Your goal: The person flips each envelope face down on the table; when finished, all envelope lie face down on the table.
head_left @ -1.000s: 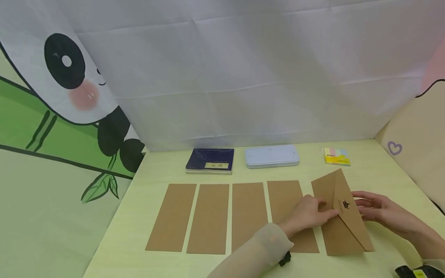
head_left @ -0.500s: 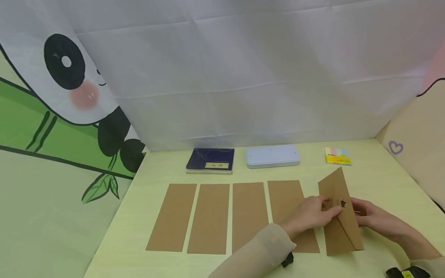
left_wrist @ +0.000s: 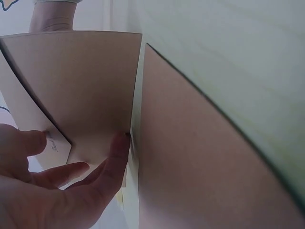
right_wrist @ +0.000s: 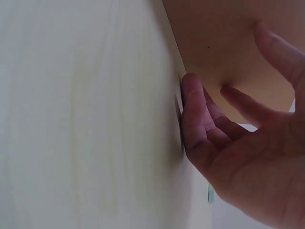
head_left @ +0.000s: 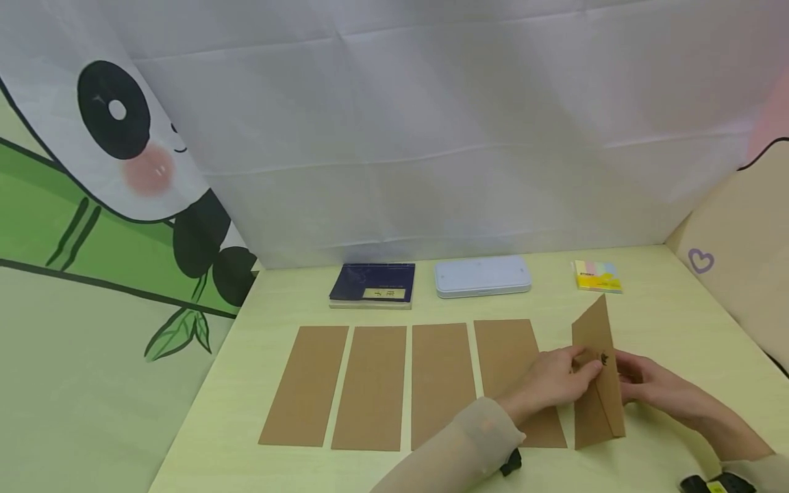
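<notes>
A brown paper envelope [head_left: 594,327] stands tilted on its long edge at the right end of the row, its flap side facing left. A small dark crown print [head_left: 604,359] marks the flap. My left hand [head_left: 548,376] holds it from the flap side; in the left wrist view the thumb [left_wrist: 34,142] presses the flap while a fingertip reaches the lower edge. From behind, my right hand [head_left: 662,389] holds the same envelope. In the right wrist view two fingertips touch its plain back, and the curled lower fingers [right_wrist: 194,121] lie at the edge beside the table.
Several more brown envelopes [head_left: 304,383] lie flat in a row to the left, the nearest partly under my left forearm. Behind them are a dark blue notebook [head_left: 376,282], a pale blue case [head_left: 483,276] and a pack of sticky notes [head_left: 598,276]. White cloth [head_left: 431,150] hangs behind.
The envelope has turned more upright, its right side swinging leftward, so its flap face looks narrower. My right hand has moved left with it; my left hand has hardly shifted.
</notes>
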`<state>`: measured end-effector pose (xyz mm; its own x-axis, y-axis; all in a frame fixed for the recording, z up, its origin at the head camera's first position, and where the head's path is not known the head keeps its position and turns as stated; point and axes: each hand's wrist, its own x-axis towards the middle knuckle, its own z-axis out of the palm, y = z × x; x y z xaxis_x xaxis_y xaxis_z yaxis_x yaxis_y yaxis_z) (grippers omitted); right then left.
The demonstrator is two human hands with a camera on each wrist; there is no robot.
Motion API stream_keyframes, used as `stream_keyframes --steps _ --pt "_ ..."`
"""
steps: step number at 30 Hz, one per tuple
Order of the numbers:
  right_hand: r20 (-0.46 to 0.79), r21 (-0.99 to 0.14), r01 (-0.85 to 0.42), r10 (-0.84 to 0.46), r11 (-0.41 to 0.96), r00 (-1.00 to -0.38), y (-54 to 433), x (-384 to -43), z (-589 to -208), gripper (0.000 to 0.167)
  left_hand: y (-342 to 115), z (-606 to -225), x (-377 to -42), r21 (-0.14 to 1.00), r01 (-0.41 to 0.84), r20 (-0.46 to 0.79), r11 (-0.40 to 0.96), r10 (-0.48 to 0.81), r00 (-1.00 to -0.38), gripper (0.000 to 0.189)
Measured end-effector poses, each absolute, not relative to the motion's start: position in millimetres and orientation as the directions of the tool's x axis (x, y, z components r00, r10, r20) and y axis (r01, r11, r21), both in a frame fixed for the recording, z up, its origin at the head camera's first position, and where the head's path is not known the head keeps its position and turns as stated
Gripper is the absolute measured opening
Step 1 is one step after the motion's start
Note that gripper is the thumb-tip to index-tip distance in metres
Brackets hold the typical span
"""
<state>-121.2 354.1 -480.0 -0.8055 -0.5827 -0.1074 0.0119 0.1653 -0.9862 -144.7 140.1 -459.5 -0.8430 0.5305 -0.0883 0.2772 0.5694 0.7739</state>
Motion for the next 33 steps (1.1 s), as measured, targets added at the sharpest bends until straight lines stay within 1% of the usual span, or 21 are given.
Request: stream_keyframes --steps 4,15,20,27,30,33 --pt "-0.117 -0.983 0.015 -0.564 0.183 -0.818 353 -120 -479 0.065 141 -460 -145 0.780 0.283 -0.077 0.558 0.533 -0.842 0.048" --pt "-0.142 -0.969 0.011 -0.518 0.248 -0.844 350 -115 -474 0.061 143 -456 -142 0.810 0.203 -0.108 0.550 0.481 -0.870 0.049" --pt "-0.159 -0.965 0.027 -0.506 0.259 -0.848 346 -115 -472 0.056 141 -451 -140 0.842 0.172 -0.105 0.511 0.470 -0.877 0.050" --pt "-0.175 -0.965 0.055 -0.477 0.255 -0.861 340 -113 -470 0.058 139 -446 -138 0.875 0.132 -0.117 0.466 0.468 -0.876 0.057" --pt "-0.186 -0.962 0.065 -0.461 0.266 -0.868 339 -112 -469 0.058 139 -446 -138 0.885 0.135 -0.096 0.446 0.458 -0.883 0.057" --pt "-0.197 -0.956 0.073 -0.436 0.284 -0.878 338 -113 -469 0.059 139 -445 -139 0.911 0.124 -0.070 0.394 0.444 -0.893 0.056"
